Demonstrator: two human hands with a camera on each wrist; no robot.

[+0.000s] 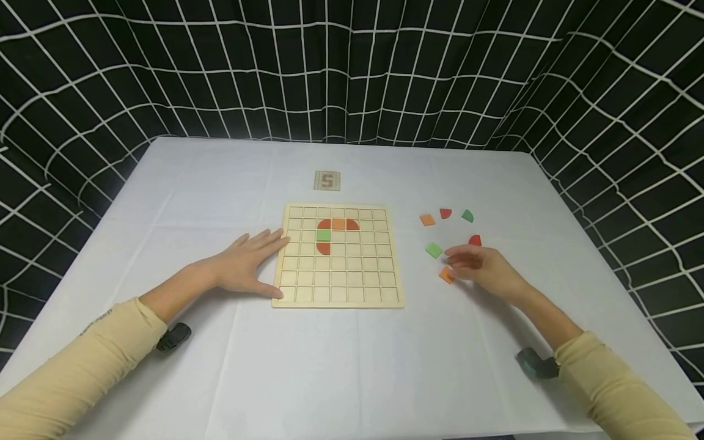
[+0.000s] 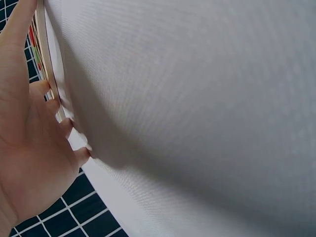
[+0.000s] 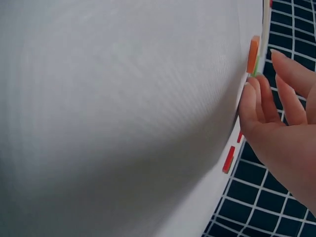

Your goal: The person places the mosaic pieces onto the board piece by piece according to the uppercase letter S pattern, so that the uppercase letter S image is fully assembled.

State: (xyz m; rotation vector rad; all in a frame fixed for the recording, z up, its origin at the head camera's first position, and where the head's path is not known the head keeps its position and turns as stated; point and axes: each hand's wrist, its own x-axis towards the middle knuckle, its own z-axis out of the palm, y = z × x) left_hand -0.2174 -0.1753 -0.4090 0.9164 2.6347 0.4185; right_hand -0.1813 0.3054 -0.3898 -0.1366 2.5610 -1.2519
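Observation:
A pale wooden grid board [image 1: 363,278] lies on the white table. Set in its cells are a red quarter-round piece [image 1: 324,224], an orange square [image 1: 338,224], another red quarter-round [image 1: 352,225], a green square [image 1: 323,234] and a lower red piece [image 1: 323,249]. My left hand [image 1: 244,263] rests at the board's left edge, fingers spread and straight. To the right, my right hand [image 1: 486,269] hovers over loose pieces, its fingers loosely bent and thumb apart, holding nothing visible. Its fingertips are nearest an orange square [image 1: 447,275], partly covered, and a green square [image 1: 434,250].
Beyond the board lies a small card [image 1: 327,181] with a grid pattern. More loose pieces lie at right: an orange square [image 1: 427,220], a red quarter-round [image 1: 445,213], a green quarter-round [image 1: 468,216] and a red piece [image 1: 475,240]. Black-and-white grid curtains surround the table.

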